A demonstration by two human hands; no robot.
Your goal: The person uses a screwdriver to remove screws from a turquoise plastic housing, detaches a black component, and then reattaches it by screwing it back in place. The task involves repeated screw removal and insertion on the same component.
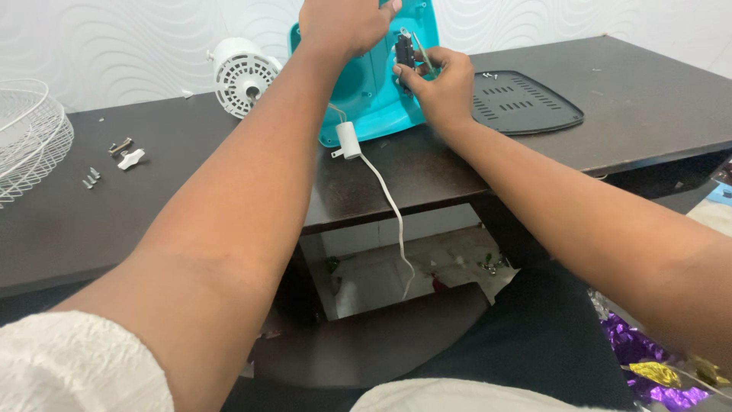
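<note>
A teal plastic fan base [366,91] stands tilted on the dark wooden desk [91,221], its open underside toward me. My left hand [339,27] grips the top of this housing. My right hand [438,84] pinches a small black switch part [404,49] with wires inside the housing. A white capacitor [348,140] hangs from the housing on thin wires. A white power cord [393,214] runs from it over the desk edge and down.
A black vented bottom cover [526,103] lies right of the housing with small screws [488,75] beside it. A white fan motor [242,76] sits at the back. A white wire fan guard [27,137] is at far left, near loose screws and a white knob [130,159].
</note>
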